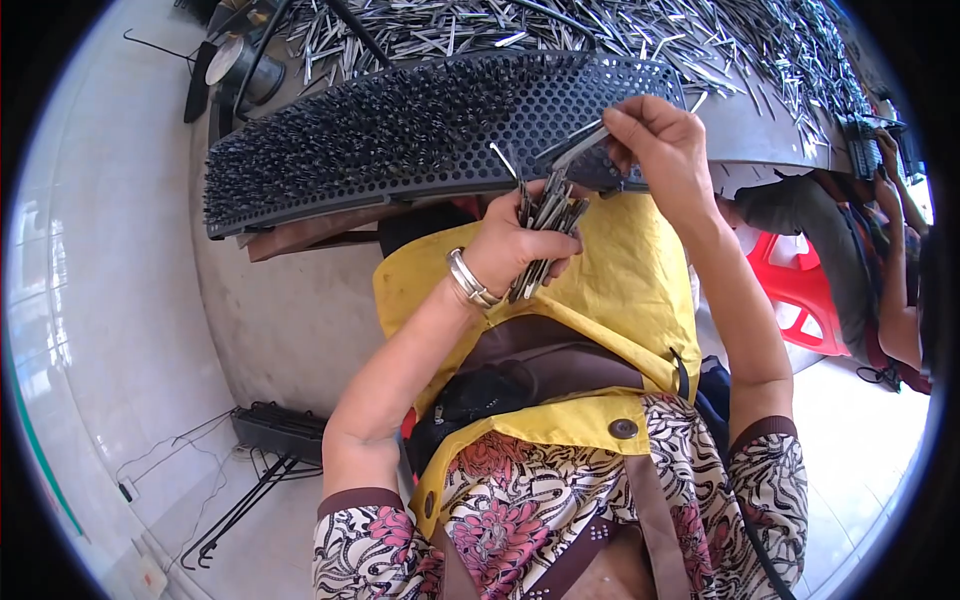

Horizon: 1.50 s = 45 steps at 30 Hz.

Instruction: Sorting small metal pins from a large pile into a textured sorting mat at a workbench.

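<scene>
My left hand (500, 250) is closed around a bundle of thin metal strips (546, 222), which stick out above and below the fist; one strip juts up and away from the rest. Between thumb and fingers, my right hand (662, 148) pinches one or more dark, slim metal strips (578, 147) that slant down toward the bundle. Just beyond both hands lies a long, curved black tray (575, 95) pierced with round holes. Dark strips (350, 140) stand densely upright in its left and middle part, while the holes at its right show bare.
Loose metal strips (420, 35) lie heaped across the table behind the tray. A metal can (258, 78) is at the far left. Over my lap spreads a yellow apron (630, 240). To the right, another person (890, 250) works near a red plastic stool (795, 285). A black rack (280, 430) lies on the floor.
</scene>
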Each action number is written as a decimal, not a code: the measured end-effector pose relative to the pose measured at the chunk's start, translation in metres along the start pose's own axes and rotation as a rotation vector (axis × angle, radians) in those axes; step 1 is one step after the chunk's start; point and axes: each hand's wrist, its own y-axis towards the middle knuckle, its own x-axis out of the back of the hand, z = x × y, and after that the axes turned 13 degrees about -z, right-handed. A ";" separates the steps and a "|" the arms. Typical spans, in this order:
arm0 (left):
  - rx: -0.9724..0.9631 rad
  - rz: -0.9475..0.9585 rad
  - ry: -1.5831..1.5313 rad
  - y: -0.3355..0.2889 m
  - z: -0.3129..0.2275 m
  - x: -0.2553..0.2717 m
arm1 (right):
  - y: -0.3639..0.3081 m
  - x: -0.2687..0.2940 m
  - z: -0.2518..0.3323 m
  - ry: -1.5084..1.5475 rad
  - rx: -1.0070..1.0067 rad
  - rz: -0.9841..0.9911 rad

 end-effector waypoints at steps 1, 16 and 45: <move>-0.003 -0.018 0.010 0.000 0.000 0.000 | 0.004 0.001 -0.001 -0.003 -0.001 -0.001; 0.026 -0.066 0.001 -0.006 0.008 0.005 | 0.034 0.032 -0.006 0.327 -0.155 -0.104; -0.109 -0.362 -0.216 -0.038 0.002 -0.003 | -0.029 -0.010 -0.030 -0.840 1.087 0.074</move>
